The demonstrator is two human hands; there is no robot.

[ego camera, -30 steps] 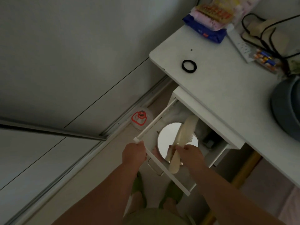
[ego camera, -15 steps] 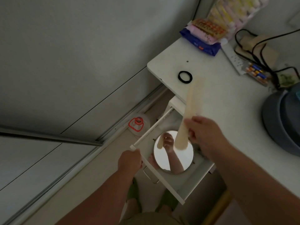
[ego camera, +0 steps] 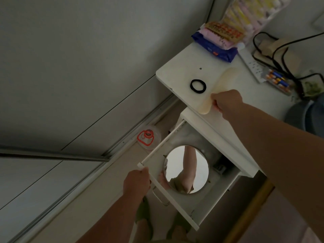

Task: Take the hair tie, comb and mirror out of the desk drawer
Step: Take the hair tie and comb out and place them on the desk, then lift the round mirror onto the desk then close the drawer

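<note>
Black hair tie (ego camera: 198, 86) lies on the desk (ego camera: 263, 109). The right hand (ego camera: 226, 102) grips the cream comb (ego camera: 219, 88) at its 3 o'clock. The mirror (ego camera: 186, 169) waits in the drawer (ego camera: 185, 218); left hand (ego camera: 136, 181) grips its front. 1 thing left.

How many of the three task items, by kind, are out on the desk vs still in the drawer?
Hair tie: 1, on the desk
Comb: 1, at the desk, right hand gripping it
Mirror: 1, in the drawer
Total: 3
</note>
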